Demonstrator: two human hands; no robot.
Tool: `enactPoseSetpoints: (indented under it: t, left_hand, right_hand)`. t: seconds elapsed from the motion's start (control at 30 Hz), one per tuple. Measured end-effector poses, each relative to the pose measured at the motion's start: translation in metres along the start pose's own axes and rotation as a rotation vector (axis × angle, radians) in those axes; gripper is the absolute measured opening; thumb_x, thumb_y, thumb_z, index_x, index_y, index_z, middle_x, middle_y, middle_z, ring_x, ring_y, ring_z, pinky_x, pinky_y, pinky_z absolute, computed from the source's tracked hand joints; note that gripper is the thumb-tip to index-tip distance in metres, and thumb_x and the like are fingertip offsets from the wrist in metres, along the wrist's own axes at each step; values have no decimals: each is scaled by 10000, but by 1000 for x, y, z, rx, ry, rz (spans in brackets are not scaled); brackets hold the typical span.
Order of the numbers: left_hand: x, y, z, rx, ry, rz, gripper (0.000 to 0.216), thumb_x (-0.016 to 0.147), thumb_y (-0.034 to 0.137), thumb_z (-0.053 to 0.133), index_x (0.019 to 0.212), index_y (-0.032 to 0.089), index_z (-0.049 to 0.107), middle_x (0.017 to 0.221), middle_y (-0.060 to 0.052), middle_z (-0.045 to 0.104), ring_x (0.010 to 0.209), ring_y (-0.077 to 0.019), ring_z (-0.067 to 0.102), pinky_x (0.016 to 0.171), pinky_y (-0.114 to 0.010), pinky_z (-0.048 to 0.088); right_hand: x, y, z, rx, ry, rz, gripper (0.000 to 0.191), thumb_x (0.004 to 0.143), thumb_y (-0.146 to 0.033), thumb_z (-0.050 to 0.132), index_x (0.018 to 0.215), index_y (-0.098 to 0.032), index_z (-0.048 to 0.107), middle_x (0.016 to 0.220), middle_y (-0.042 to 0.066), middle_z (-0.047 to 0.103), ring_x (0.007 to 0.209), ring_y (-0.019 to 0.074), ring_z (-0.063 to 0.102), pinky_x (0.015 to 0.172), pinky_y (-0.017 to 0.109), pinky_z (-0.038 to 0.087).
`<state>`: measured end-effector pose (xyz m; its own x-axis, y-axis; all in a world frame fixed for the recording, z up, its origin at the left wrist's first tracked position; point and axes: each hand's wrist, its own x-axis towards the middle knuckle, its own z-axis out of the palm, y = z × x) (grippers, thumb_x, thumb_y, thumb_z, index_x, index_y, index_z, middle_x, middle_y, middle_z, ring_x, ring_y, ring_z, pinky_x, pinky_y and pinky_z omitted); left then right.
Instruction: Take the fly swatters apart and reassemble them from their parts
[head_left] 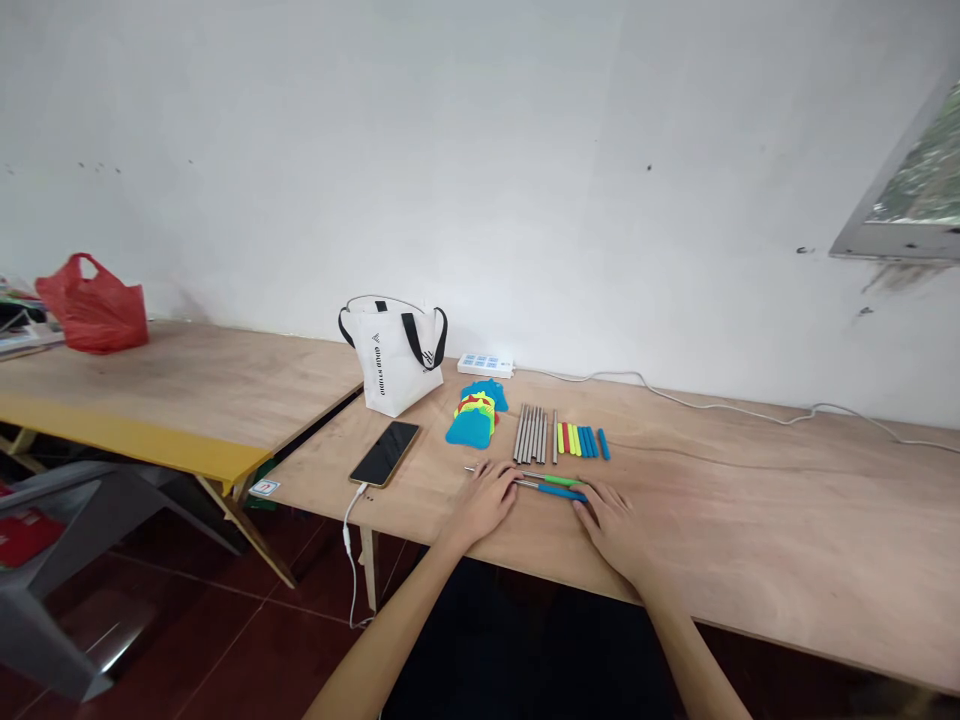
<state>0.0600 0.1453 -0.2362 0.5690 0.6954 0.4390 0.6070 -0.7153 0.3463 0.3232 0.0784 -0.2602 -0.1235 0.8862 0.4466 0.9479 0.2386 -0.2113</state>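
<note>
A green stick (561,481) and blue stick (559,491) lie on the counter (750,540), left hand (486,500) over metal parts, grip unclear, right hand (613,525) at coloured ends, fingers loosely spread

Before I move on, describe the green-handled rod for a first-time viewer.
On the wooden table, look between the left hand and right hand. There the green-handled rod lies just beyond the blue-handled rod; handle colour sets it apart.

Cannot see the right end of the blue handle (559,493) under the right hand (611,520), nor part of the metal shafts (528,485) under the left hand (486,497). Cannot follow the window (930,180) past the right edge.
</note>
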Motion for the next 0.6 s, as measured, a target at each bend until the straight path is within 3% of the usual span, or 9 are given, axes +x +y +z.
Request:
enactPoseSetpoints:
  t: [0.6]
  left_hand:
    - [1, 1, -1, 12, 0, 1, 266, 1015, 192, 428, 1198, 252, 612, 1269, -38, 631, 1238, -212, 558, 1134, -446, 406]
  right_hand:
    - [0, 0, -1, 19, -14, 2, 373, 1058, -423, 327, 1258, -279, 608, 1381, 56, 618, 1258, 237, 569, 1056, 450, 414]
